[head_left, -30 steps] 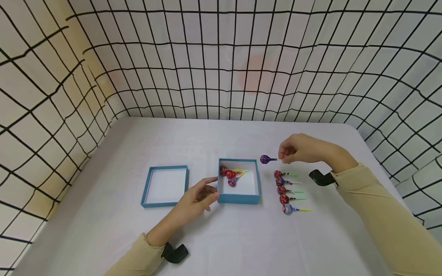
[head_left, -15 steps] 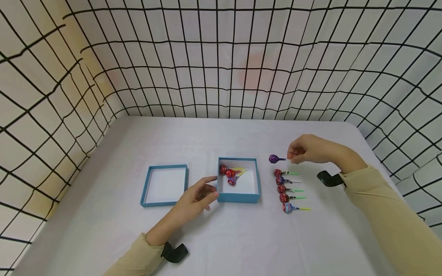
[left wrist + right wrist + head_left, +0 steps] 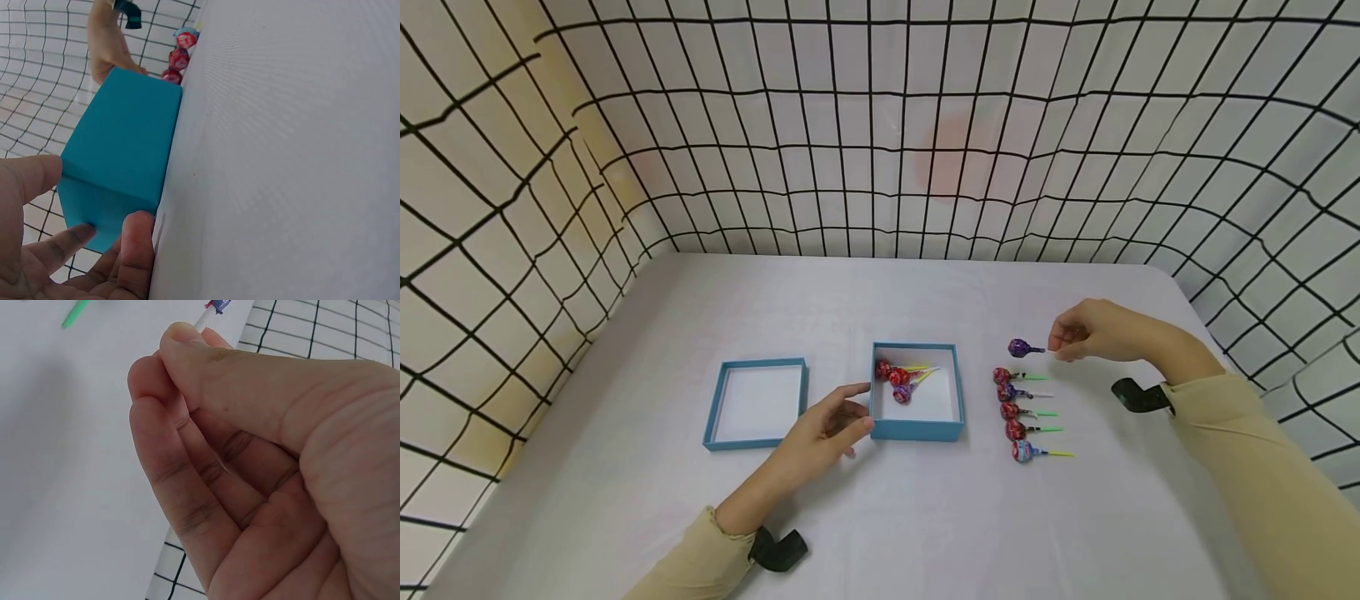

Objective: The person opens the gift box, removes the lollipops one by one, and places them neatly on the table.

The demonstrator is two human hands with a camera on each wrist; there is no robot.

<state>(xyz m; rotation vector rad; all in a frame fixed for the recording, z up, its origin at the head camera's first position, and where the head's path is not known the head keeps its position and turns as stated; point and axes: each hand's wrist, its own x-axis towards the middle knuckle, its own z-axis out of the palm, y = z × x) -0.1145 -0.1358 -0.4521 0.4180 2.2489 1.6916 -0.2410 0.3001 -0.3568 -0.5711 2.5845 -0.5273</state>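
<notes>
Between thumb and fingertips, the right hand (image 3: 1093, 331) pinches the white stick of a purple-wrapped lollipop (image 3: 1021, 348), just beyond a column of several lollipops (image 3: 1011, 411). In the right wrist view, the thumb of that hand (image 3: 250, 444) presses the stick (image 3: 204, 319). Fingers of the left hand (image 3: 820, 437) touch the left side of the blue open box (image 3: 917, 430), which holds a few lollipops (image 3: 901, 377) at its left. The left wrist view shows the left hand (image 3: 75, 250) with fingertips spread on the box wall (image 3: 125, 137).
A shallow blue-rimmed lid (image 3: 756, 444) lies left of the box, its white inside facing up. The white table (image 3: 925, 533) ends at a black wire grid (image 3: 872, 150) behind; more grid stands at both sides.
The right hand has moved to the right with the purple lollipop, from near the box's corner to above the column. The left hand stays at the box.
</notes>
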